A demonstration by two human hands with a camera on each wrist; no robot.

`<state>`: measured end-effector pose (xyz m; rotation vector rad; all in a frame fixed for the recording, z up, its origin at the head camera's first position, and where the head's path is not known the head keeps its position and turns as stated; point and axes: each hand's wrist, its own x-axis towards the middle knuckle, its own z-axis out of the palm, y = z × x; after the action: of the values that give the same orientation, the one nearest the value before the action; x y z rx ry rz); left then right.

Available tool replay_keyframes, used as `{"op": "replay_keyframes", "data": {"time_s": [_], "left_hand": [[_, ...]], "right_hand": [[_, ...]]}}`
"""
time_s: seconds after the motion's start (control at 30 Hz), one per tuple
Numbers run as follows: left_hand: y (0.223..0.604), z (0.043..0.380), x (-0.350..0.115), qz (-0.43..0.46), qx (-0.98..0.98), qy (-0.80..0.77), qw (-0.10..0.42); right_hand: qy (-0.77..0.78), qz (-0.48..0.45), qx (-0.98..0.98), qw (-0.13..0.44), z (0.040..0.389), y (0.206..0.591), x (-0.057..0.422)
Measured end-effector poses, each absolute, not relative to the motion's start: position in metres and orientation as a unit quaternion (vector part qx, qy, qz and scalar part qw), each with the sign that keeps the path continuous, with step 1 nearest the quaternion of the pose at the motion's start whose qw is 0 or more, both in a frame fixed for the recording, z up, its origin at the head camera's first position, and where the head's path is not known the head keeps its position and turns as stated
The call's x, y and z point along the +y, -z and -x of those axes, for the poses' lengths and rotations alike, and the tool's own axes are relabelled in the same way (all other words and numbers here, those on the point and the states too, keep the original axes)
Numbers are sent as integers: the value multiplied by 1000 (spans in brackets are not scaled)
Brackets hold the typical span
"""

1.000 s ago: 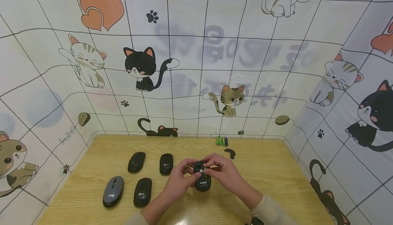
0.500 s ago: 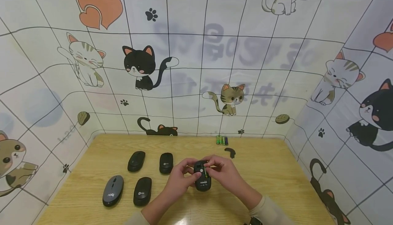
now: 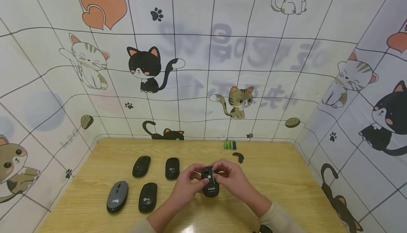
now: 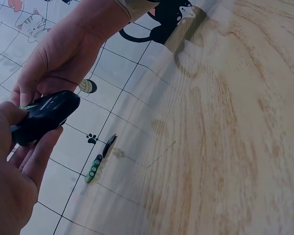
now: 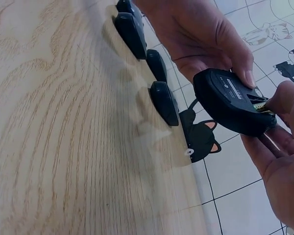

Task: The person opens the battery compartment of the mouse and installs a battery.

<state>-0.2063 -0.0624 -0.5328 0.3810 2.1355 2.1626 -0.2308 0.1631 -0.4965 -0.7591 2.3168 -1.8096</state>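
My left hand [image 3: 187, 185] grips a black computer mouse [image 3: 211, 190], turned underside up and raised off the table, with its thumb across the underside. A label and an uncovered battery compartment show on the mouse. At that compartment, my right hand [image 3: 233, 180] pinches a green battery [image 5: 258, 105] between thumb and fingers; the fingertips hide part of it. In the left wrist view the mouse [image 4: 51, 112] appears side-on between both hands. Behind the right hand lies a curved dark cover piece [image 3: 239, 157] on the table.
Two black mice, one [image 3: 172, 168] and another [image 3: 147, 197], lie left of the hands, with a third dark mouse [image 3: 141, 166] and a grey mouse [image 3: 117, 197]. Several batteries [image 3: 230, 145] stand in a row at the wooden table's [image 3: 270, 176] back edge, before a cat-print curtain [image 3: 197, 67].
More of the green battery shows at the compartment now than a second ago, as the right fingers have shifted slightly. Both hands and the mouse otherwise keep nearly the same place.
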Motion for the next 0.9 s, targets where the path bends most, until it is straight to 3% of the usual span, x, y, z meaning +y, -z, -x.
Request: {"op": "replay_keyframes", "data": {"time_s": [0.9], "left_hand": [[528,207,-58,-126,700,-702,42]], "right_hand": [[598,240,763,43,228,495,166]]}}
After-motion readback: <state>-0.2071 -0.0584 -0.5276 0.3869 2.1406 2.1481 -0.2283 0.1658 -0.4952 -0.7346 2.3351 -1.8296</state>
